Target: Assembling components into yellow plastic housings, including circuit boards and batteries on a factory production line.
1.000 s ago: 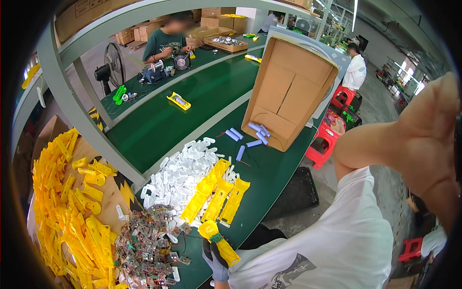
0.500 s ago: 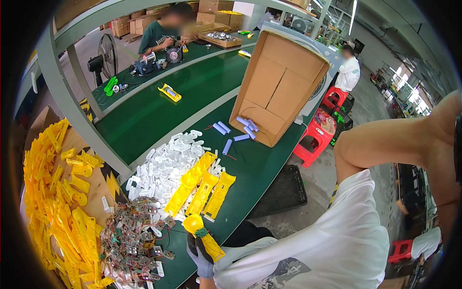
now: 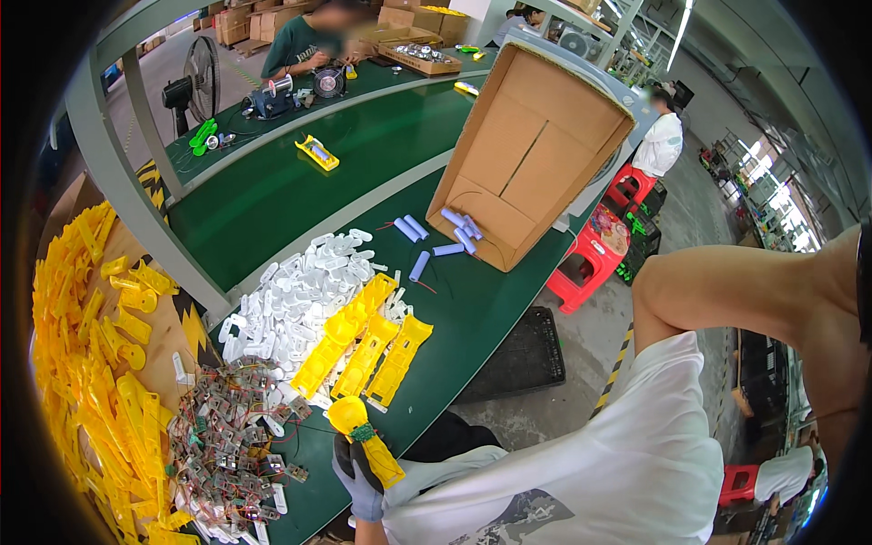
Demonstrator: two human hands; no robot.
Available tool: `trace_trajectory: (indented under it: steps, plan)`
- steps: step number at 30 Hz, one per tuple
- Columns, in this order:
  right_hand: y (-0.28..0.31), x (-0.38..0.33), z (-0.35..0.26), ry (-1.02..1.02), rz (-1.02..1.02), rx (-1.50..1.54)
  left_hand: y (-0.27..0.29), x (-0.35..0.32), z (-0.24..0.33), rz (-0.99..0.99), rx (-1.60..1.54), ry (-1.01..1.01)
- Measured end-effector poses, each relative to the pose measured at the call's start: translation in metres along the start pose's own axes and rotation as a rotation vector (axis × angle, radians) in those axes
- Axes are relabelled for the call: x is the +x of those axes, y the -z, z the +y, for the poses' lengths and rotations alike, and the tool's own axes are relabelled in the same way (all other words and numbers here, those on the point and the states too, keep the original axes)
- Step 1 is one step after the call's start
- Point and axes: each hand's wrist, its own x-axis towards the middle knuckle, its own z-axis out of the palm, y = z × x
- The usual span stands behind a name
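My left hand (image 3: 361, 486), in a grey and black glove, is closed around a yellow plastic casing (image 3: 385, 465) at the near edge of the table. A small green part (image 3: 362, 432) lies across the casing below its rounded head. Just beyond are several long yellow casings (image 3: 371, 359), partly resting on a heap of white plastic pieces (image 3: 295, 291). My right arm (image 3: 727, 289) is bent and raised at the right side; its hand reaches the picture's edge and its fingers are hidden.
Wired circuit parts (image 3: 232, 445) and yellow plastic parts (image 3: 86, 381) pile up on the left. Purple battery cells (image 3: 420, 265) lie before a tilted cardboard box (image 3: 536, 154). A yellow casing (image 3: 318, 153) sits on the green belt (image 3: 245, 200); a co-worker (image 3: 304, 50) sits beyond.
The whole view has shifted slightly, moving the table things left. My raised right hand has slipped farther out at the right edge. My left hand still grips the casing.
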Motion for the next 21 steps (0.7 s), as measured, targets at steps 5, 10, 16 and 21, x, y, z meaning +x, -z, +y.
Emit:
trace_trajectory:
  steps: [5, 10, 16, 21]
  plan:
    - [0.041, -0.088, 0.057, -0.046, 0.054, 0.058, 0.029, 0.011, -0.013, -0.032, 0.026, 0.049]
    - [-0.033, -0.168, 0.095, 0.007, 0.134, 0.11, 0.027, -0.003, -0.02, 0.054, -0.066, 0.032]
    - [-0.099, -0.225, 0.057, -0.008, 0.172, 0.066, 0.02, 0.009, -0.011, -0.051, -0.063, 0.049]
    - [-0.132, -0.245, 0.083, 0.05, 0.174, 0.063, 0.027, 0.006, -0.002, -0.085, 0.043, 0.078]
